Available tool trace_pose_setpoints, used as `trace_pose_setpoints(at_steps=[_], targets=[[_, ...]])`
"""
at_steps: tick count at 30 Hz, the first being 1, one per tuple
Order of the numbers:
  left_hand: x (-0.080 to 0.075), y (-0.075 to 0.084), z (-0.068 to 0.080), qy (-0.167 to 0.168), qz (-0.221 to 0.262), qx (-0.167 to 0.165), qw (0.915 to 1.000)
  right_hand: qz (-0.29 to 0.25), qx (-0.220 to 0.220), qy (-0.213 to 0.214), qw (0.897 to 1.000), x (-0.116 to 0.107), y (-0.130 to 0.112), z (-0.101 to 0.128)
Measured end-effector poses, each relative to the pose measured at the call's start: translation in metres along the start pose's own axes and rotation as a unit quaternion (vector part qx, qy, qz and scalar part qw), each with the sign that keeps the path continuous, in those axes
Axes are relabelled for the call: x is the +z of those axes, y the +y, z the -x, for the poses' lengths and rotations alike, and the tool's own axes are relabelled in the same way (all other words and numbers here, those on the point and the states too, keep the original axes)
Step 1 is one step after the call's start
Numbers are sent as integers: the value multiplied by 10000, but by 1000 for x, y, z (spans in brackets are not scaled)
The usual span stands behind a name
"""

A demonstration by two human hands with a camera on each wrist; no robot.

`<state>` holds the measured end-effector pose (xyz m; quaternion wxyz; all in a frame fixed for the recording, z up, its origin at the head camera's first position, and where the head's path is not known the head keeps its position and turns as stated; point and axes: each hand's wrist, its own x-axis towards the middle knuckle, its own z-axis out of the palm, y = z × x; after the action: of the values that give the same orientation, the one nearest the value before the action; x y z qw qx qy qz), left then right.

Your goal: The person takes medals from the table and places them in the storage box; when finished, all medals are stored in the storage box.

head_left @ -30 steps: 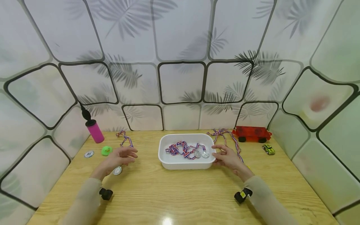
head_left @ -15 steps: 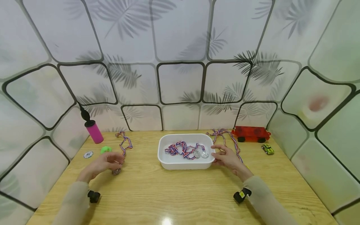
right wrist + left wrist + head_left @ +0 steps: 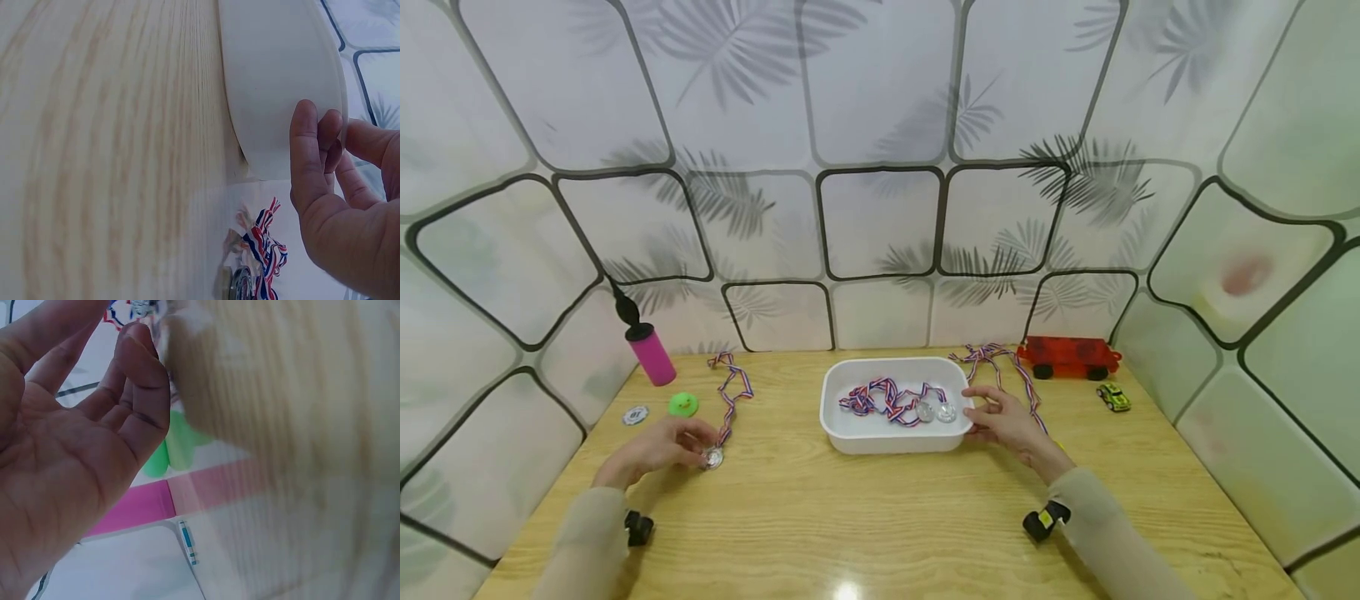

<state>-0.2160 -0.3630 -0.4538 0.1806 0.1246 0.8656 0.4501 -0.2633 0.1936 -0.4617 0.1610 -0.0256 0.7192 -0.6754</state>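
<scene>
At the left, my left hand (image 3: 658,450) is low over the table, its fingertips right at the near left edge of a silver medal (image 3: 712,457). The medal lies flat, its striped ribbon (image 3: 730,396) trailing toward the wall. In the left wrist view the fingers (image 3: 147,375) are bent, with a gap between thumb and fingertips. My right hand (image 3: 1011,425) grips the right end of a white plastic tub (image 3: 880,444); fingers reach over its rim and against its outer wall (image 3: 281,81). Inside the tub lie two silver medals (image 3: 946,412) with tangled red, white and blue ribbons (image 3: 880,396).
Behind the left hand are a green rubber duck (image 3: 683,405), a round chip (image 3: 636,415) and a pink hand pump (image 3: 652,354). More striped ribbons (image 3: 992,354) lie right of the tub, partly behind the right hand. A red wagon (image 3: 1070,357) and a yellow-green toy car (image 3: 1113,397) stand farther right.
My left hand has moved left and down to the silver medal, uncovering the duck and the ribbon. The right hand stays on the tub, which has not moved.
</scene>
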Motion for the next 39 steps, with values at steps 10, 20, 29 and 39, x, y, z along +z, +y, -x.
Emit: trace_pose_setpoints(at_steps=[10,20,29,39], targets=[[0,1,-7,-328,-505,54,9982,39,-129,-89,9999,-2,0,-2],[2,-2,-13,-435,-705,261,9962,101,-176,-62,9998,-3,0,-1],[9,3,-15,-398,-643,410,9963,156,-70,29,9998,0,2,-2],[9,32,-26,-19,-304,480,9984,170,-73,-22,9998,0,-1,0]])
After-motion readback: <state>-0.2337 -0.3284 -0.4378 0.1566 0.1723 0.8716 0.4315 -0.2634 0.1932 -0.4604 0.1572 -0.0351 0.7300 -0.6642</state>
